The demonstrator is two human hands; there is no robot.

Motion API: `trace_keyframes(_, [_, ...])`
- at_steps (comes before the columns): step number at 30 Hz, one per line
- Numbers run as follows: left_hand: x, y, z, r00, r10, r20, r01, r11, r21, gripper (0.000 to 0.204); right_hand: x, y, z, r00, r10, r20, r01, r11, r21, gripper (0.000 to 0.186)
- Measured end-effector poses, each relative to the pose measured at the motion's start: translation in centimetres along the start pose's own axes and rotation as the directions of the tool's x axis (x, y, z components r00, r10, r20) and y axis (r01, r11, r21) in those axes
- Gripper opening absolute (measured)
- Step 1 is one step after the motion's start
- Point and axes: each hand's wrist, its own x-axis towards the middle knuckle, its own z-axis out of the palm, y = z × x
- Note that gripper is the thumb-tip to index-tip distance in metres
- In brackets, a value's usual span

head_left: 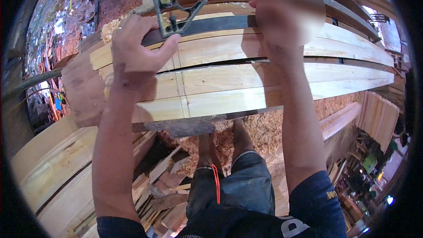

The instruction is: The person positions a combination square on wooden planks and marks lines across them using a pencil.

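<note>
Left hand: thumb and fingers are closed about the lower end of a metal square, which stands just beyond the palm; fingertip contact is partly hidden. Right hand: a blur covers it, so its grip cannot be determined. Pale planks lie beneath both hands, and a dark strip runs from the left fingertips toward the right hand. Dark lines cross the planks on the near side of the left thumb.

Risks, in this inspector's judgement: the square could tip or skew if the left hand, holding low, lets its tall upper part lean. The planks could shift apart under uneven hand pressure, since a gap separates them, putting the lines out of register.
</note>
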Motion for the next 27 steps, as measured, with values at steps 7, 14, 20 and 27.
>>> trace_keyframes(7, [-1.5,-4.5,-3.2,0.999,-0.036,0.039,0.033,0.996,0.079,0.033,-0.1,-0.9,-0.1,0.993,0.027,0.111,-0.042,0.990,0.136,0.018])
trace_keyframes(14, [-1.2,-3.6,-2.8,0.998,0.046,0.048,-0.052,0.990,0.135,0.035,0.0,-0.8,0.3,0.988,0.030,0.152,-0.047,0.993,0.106,0.015])
trace_keyframes(20, [-1.7,-3.8,-3.1,0.999,0.023,0.030,-0.028,0.979,0.201,0.036,-0.8,-2.4,1.1,0.975,0.168,0.144,-0.196,0.957,0.213,0.016])
trace_keyframes(27, [-1.9,-4.2,-2.8,0.999,-0.014,0.034,0.009,0.992,0.126,0.034,-0.6,-2.0,0.8,0.979,0.127,0.160,-0.144,0.985,0.098,0.017])
